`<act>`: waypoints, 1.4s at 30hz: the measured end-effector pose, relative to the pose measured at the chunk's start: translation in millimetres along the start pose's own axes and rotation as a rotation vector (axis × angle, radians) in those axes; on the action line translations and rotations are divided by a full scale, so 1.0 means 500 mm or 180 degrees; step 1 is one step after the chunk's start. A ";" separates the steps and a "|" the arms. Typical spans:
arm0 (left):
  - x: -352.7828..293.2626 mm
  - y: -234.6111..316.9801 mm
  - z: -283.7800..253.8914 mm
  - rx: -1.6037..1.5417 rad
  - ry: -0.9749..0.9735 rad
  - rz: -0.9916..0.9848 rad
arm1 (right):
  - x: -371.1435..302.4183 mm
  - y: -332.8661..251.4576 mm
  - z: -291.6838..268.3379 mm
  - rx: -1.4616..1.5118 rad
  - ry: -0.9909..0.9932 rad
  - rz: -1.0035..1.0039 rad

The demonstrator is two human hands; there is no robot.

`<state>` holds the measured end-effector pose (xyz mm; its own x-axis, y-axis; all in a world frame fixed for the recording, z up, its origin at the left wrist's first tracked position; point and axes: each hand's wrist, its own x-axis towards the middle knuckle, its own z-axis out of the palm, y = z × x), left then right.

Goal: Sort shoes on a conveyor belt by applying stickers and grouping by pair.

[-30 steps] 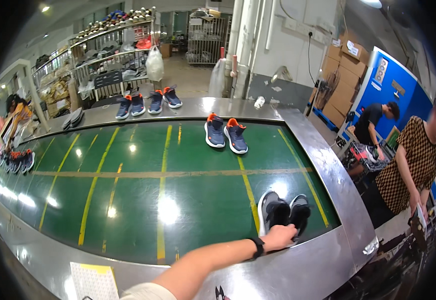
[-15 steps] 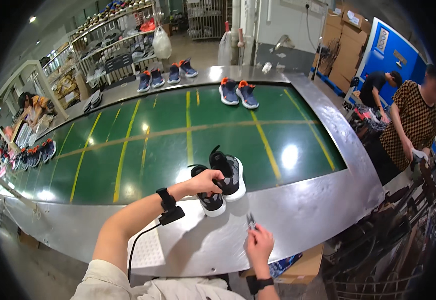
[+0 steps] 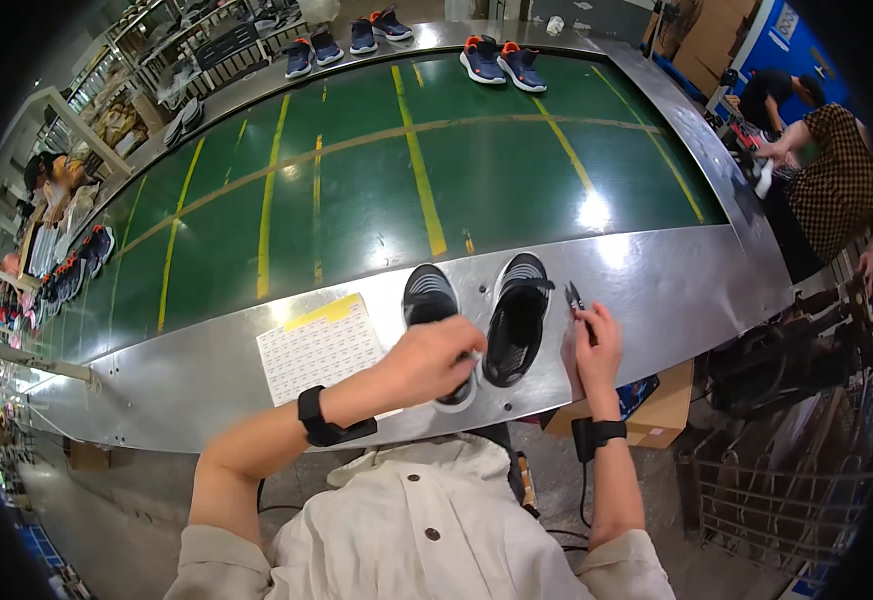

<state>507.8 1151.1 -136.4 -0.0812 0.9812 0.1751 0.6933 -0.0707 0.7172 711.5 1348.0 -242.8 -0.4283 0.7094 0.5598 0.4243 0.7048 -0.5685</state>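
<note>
A pair of black sneakers with white soles stands on the metal table edge in front of me, toes pointing away. Across the left sneaker (image 3: 429,289) lies my left hand (image 3: 431,360), its fingers curled together at the shoe's inner side. Whatever those fingers hold, if anything, is hidden. The right sneaker (image 3: 517,325) stands apart from the hand, its dark opening in view. Just right of it, my right hand (image 3: 597,345) is closed around small snips (image 3: 575,298) with pointed tips directed away from me.
A white label sheet (image 3: 318,352) with a yellow strip lies to the left on the metal edge (image 3: 186,385). Beyond is a green belt (image 3: 356,200). Navy-and-orange sneakers (image 3: 501,65) stand at the back. A cardboard box (image 3: 664,410) sits below right. A co-worker (image 3: 831,180) is at far right.
The black sneakers came toward me and now stand side by side on the metal edge; my left hand had been gripping them together. My view tilted down, uncovering the label sheet.
</note>
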 end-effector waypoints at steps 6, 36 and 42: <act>-0.064 -0.076 -0.025 0.0624 0.1066 -0.0876 | -0.013 -0.150 -0.021 0.0636 -0.0021 0.0196; 0.155 -0.156 -0.073 -0.1865 0.0213 -0.1246 | -0.060 -0.286 -0.037 0.0854 -0.0695 0.0046; 0.221 -0.060 0.027 0.0316 -0.0551 -0.0222 | -0.019 -0.155 0.035 0.0903 -0.0460 0.1253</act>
<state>487.5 1264.3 -147.7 -0.0130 0.9999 0.0027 0.7581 0.0081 0.6521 669.0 1286.6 -214.6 -0.3940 0.8988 0.1921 0.3510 0.3403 -0.8723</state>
